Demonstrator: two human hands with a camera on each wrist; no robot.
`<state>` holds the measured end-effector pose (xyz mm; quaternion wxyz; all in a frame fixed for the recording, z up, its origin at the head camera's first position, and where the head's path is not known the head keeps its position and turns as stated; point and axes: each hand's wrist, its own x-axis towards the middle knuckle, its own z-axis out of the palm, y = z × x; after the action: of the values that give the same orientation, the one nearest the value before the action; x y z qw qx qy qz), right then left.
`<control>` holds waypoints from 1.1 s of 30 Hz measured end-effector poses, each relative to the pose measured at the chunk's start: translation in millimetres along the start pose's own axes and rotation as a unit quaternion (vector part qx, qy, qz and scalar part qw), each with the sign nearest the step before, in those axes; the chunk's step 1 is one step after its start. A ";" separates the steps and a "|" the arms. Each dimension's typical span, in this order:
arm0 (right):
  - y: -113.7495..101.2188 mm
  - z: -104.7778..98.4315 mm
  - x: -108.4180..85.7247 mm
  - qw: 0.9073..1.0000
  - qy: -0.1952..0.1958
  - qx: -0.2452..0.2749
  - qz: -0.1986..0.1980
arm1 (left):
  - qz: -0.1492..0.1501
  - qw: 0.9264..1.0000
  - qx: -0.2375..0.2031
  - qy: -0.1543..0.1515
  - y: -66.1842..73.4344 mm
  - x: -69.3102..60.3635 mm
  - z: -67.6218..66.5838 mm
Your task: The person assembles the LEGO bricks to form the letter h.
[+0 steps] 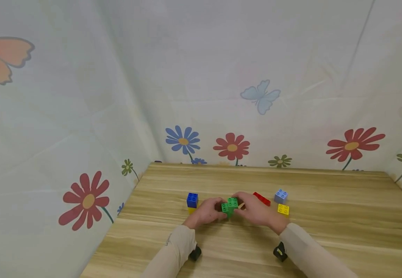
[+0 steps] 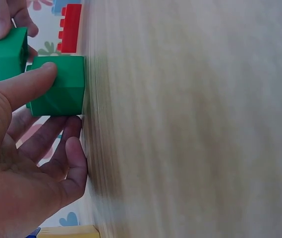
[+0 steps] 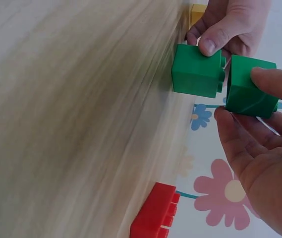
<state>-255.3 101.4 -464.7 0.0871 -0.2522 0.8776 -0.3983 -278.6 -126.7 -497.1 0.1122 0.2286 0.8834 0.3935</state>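
Note:
Two green toy bricks are between the hands at the middle of the table. The lower green brick (image 3: pixel 195 72) stands on the tabletop, studs up, and my left hand (image 1: pixel 208 211) grips it between thumb and fingers. Just above it, my right hand (image 1: pixel 256 208) pinches the upper green brick (image 3: pixel 252 87), its thumb on one side and fingers on the other. In the right wrist view a narrow gap shows between the lower brick's studs and the upper brick. The upper one looks slightly tilted and offset.
Left of the left hand, a dark blue brick (image 1: pixel 192 199) sits on a yellow brick (image 1: pixel 191 210). Beyond the right hand lie a long red brick (image 1: pixel 261 199), a light blue brick (image 1: pixel 281 196) and another yellow brick (image 1: pixel 283 209). A flower-printed curtain (image 1: pixel 204 96) borders the wooden table (image 1: pixel 326 231).

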 end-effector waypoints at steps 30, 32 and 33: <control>5.0 14.3 10.3 0.999 0.008 0.033 -0.014 | -0.010 1.000 -0.012 0.006 -1.3 3.2 1.9; 4.1 14.4 11.0 1.000 0.006 0.025 -0.017 | -0.008 1.000 -0.009 0.008 -2.0 3.6 2.2; 3.6 14.5 11.3 1.000 0.005 0.020 -0.019 | -0.008 1.000 -0.008 0.008 -2.2 3.7 2.1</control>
<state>-261.2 88.2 -476.5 0.0804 -0.2653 0.8649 -0.4185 -281.7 -124.9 -500.3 0.1099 0.2173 0.8827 0.4019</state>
